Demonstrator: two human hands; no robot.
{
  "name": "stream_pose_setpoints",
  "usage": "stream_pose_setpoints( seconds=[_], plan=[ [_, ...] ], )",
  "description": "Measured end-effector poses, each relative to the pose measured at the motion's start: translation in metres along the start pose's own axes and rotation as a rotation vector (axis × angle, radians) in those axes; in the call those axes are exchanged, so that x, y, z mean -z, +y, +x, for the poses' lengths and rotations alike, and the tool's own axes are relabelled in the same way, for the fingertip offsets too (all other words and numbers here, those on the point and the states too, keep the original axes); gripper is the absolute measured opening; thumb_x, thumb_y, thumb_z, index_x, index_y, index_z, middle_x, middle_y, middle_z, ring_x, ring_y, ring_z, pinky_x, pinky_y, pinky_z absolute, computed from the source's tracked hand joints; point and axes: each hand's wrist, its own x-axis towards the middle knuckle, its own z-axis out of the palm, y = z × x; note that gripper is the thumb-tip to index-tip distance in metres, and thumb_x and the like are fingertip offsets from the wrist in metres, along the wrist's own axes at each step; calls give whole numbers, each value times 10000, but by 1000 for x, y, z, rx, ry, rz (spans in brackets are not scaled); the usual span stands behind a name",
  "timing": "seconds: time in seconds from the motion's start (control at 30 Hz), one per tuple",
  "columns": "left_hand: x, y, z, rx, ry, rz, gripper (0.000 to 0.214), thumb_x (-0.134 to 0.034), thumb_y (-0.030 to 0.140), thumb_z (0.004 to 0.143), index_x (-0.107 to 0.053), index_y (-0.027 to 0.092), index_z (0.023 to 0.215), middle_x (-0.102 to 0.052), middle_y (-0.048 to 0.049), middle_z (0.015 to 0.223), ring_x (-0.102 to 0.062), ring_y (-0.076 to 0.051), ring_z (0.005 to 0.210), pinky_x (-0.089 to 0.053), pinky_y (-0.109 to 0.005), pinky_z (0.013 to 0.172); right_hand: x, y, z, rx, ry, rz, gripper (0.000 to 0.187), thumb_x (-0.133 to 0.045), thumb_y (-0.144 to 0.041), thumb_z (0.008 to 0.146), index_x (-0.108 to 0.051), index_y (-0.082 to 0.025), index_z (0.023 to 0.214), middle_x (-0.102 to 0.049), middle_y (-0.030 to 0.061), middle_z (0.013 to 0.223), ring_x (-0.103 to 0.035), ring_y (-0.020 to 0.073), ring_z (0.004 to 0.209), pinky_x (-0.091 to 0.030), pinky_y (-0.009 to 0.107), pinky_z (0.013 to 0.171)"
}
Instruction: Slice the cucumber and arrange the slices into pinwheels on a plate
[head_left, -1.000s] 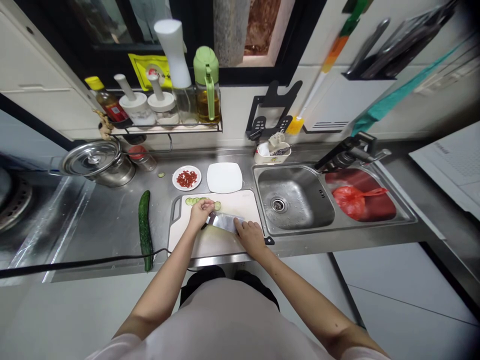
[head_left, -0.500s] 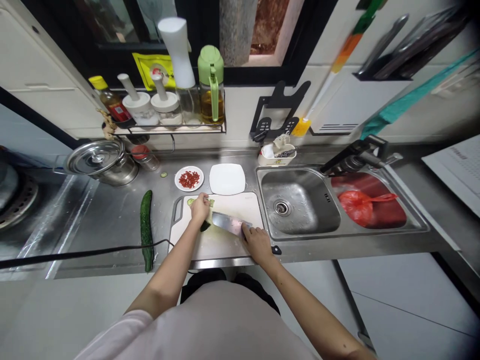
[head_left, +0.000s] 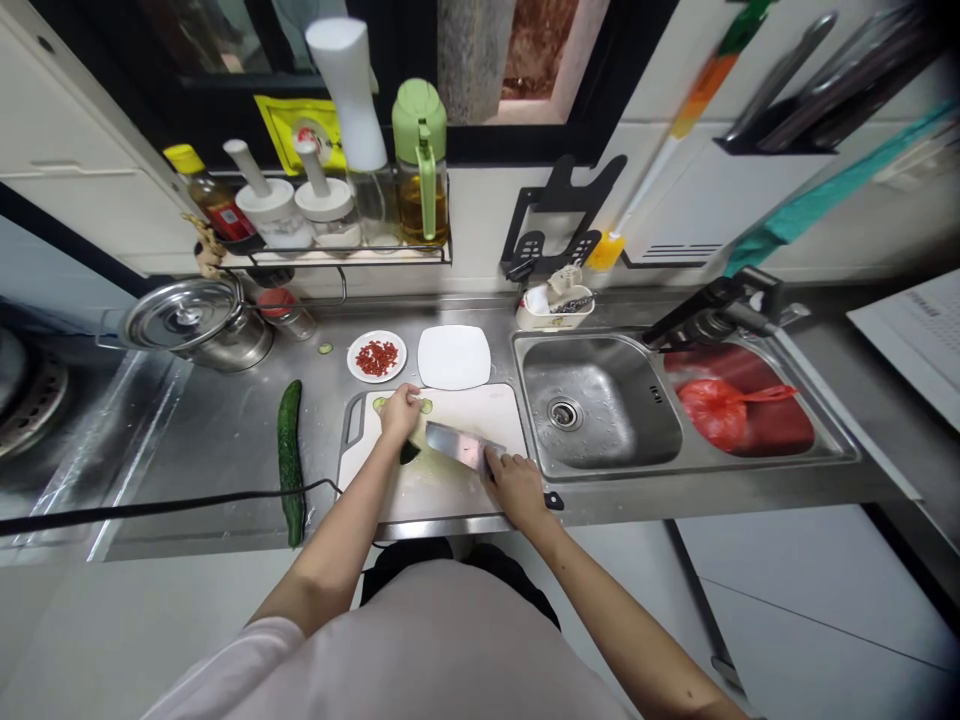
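Observation:
My right hand (head_left: pixel 517 487) is closed round the handle of a cleaver (head_left: pixel 459 446), its blade slanting up and left above the white cutting board (head_left: pixel 457 495). Near the board's upper left, my left hand (head_left: pixel 400 410) has its fingers bent together; what they hold, if anything, is hidden. Pale green cucumber slices (head_left: pixel 426 406) lie on both sides of those fingers. A dark green cucumber piece (head_left: pixel 409 452) shows beside my left wrist, partly covered. The whole cucumber (head_left: pixel 290 460) lies left of the board, apart from both hands.
Behind the board are a plate of chopped red pieces (head_left: pixel 376 357) and a white square plate (head_left: pixel 454 357). The sink (head_left: pixel 600 400) is to the right, with a red plastic bag (head_left: pixel 716 412) in its far basin. A black cable (head_left: pixel 187 505) crosses the counter at left.
My left hand has shifted slightly, and a cucumber slice beside its fingertips shows more plainly. The cleaver blade stands a little farther from that hand. The view has tilted slightly.

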Motion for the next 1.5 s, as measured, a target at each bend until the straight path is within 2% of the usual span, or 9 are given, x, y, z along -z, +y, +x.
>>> stream_pose_setpoints(
  seconds=[0.27,0.53,0.67,0.77,0.9,1.0,1.2,1.33,1.5],
  plan=[
    [0,-4,-1,-111,92,177,230,-493,230,840,-656,243,1002,-704,-56,836,-588,-254,954,-316,-392,884,-1,-1,0,-2,-6,4,509,-534,-378,924,-429,-162,1372,-670,129,989,-598,255,983,-357,333,785],
    [-2,-5,-3,-71,152,238,137,-570,284,814,-657,241,910,-668,-86,1009,-518,-285,1064,-317,-413,898,3,-2,-2,-14,-10,2,503,-543,-384,919,-442,-163,1359,-673,132,991,-599,252,991,-355,326,793],
    [1,-6,-6,-18,179,155,166,-532,308,845,-675,242,898,-664,-87,1004,-522,-287,1058,-328,-428,904,5,-3,-4,-19,-12,18,471,-517,-393,928,-462,-163,1335,-678,134,1000,-608,249,989,-360,321,798],
    [7,-9,-11,22,287,30,215,-491,315,870,-672,238,956,-665,-76,987,-544,-261,1021,-355,-409,912,8,-4,-4,-36,-24,48,376,-441,-361,958,-501,-177,1281,-692,119,981,-632,227,948,-363,304,786],
    [13,-22,-33,-32,389,-112,270,-457,349,891,-647,206,1019,-651,-72,986,-578,-202,918,-428,-331,864,13,-10,-1,-111,-111,146,329,-309,-322,991,-550,-207,1183,-712,82,900,-665,198,839,-368,276,710],
    [11,-39,-60,-130,394,-154,280,-432,350,909,-644,193,1004,-641,-83,1019,-592,-183,924,-464,-302,831,17,-17,2,-122,-170,218,350,-271,-332,998,-549,-205,1169,-711,77,899,-667,193,831,-366,266,679],
    [-6,-72,-104,-324,311,-151,268,-468,366,914,-674,207,980,-653,-79,1009,-612,-174,976,-498,-318,881,27,-40,5,-14,-195,259,354,-257,-316,999,-526,-208,1202,-704,77,917,-660,197,852,-375,275,702],
    [-14,-80,-108,-372,290,-127,262,-500,357,909,-686,225,1038,-669,-77,1048,-613,-177,1019,-492,-335,936,34,-55,6,22,-190,235,349,-252,-301,995,-504,-206,1216,-704,82,903,-664,211,854,-386,288,703],
    [-14,-80,-106,-379,256,-103,263,-500,348,917,-708,239,1035,-685,-77,1058,-619,-182,1017,-501,-347,938,39,-66,7,53,-175,213,327,-264,-283,989,-498,-193,1199,-707,97,895,-670,220,853,-397,297,700]
  ],
)
